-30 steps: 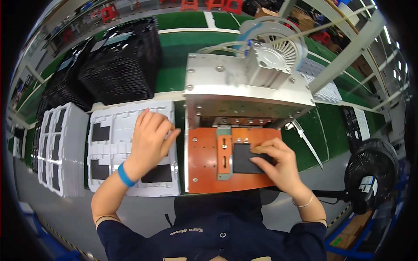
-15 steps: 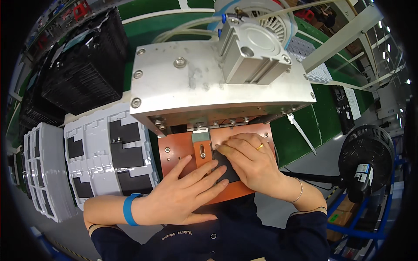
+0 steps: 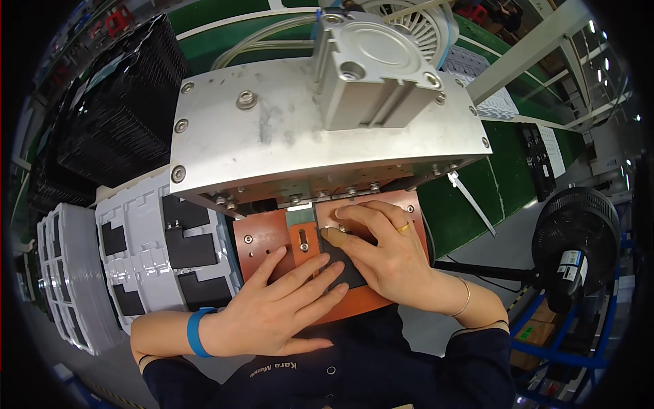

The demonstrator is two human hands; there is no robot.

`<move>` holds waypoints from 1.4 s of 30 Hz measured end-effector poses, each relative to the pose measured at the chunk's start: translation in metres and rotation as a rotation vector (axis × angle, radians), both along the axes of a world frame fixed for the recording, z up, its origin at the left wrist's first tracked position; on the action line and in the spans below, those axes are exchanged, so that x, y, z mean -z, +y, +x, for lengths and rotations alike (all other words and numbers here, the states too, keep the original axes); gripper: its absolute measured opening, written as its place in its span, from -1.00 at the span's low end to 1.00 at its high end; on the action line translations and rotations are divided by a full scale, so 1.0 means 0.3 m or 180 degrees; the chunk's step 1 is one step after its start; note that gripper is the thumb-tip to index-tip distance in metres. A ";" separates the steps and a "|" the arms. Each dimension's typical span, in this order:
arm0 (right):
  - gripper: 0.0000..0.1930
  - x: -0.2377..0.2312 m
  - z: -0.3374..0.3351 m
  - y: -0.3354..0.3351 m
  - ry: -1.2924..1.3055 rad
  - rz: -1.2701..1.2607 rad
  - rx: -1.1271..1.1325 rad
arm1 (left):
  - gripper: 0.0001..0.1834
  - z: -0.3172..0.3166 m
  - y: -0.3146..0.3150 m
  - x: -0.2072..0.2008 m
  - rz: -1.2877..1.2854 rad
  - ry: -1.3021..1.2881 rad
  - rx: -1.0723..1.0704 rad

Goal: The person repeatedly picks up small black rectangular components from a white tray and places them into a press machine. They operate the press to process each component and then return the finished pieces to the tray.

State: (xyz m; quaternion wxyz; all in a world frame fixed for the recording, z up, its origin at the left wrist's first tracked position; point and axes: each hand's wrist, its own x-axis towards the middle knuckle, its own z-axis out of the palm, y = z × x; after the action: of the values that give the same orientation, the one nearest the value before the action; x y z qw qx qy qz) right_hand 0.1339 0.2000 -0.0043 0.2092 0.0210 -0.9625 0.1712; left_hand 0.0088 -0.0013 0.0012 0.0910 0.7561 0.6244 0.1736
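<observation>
2 hands (image 3: 279, 300) (image 3: 395, 255) touch 1 black sheet (image 3: 349, 273) on the orange plate (image 3: 361, 304).

Black fan (image 3: 572, 228) at right; caliper (image 3: 472, 204) on green bench (image 3: 507, 163).

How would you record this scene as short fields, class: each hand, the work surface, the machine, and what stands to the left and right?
Left hand: fingers spread, tips at the black piece
Right hand: fingers bent over the piece; grip unclear
Work surface: orange plate under the piece
Machine: silver metal block beyond the hands
Left side: white tray holding black pieces, beside stacked white trays
Right side: caliper-like tool; black fan
</observation>
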 end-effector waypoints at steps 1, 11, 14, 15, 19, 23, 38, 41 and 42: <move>-0.65 0.002 0.002 0.003 0.0021 -0.0035 0.0017 | -0.24 0.001 0.001 -0.001 -0.0012 -0.0022 -0.0004; -0.59 -0.039 0.116 0.057 -0.0286 -0.0561 -0.0148 | -0.16 -0.037 0.011 -0.020 -0.0131 -0.0418 -0.0094; -0.63 -0.038 0.067 0.084 -0.0282 -0.0629 -0.0180 | -0.16 -0.067 0.045 -0.013 -0.0071 -0.0291 -0.0164; -0.63 -0.039 0.055 0.093 -0.0257 -0.0617 -0.0197 | -0.16 -0.074 0.053 -0.008 -0.0027 -0.0254 -0.0195; -0.64 -0.038 0.027 0.108 -0.0195 -0.0648 -0.0251 | -0.18 -0.083 0.065 -0.004 0.0025 -0.0149 -0.0281; -0.65 -0.036 0.025 0.107 -0.0231 -0.0699 -0.0218 | -0.21 -0.080 0.065 0.005 0.0019 -0.0210 -0.0312; -0.66 -0.036 0.033 0.108 -0.0387 -0.0806 -0.0144 | -0.25 -0.084 0.066 0.004 0.0071 -0.0283 -0.0306; -0.66 -0.037 0.035 0.112 -0.0377 -0.0878 -0.0167 | -0.25 -0.085 0.067 -0.002 0.0016 -0.0284 -0.0288; -0.66 -0.035 0.036 0.113 -0.0382 -0.0886 -0.0167 | -0.25 -0.087 0.069 0.000 0.0028 -0.0290 -0.0283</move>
State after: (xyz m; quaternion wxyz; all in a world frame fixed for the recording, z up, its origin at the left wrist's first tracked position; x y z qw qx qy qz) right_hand 0.1445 0.2339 0.0061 0.1477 0.0068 -0.9394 0.3093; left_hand -0.0171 0.0193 0.0014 0.1081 0.7193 0.6518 0.2144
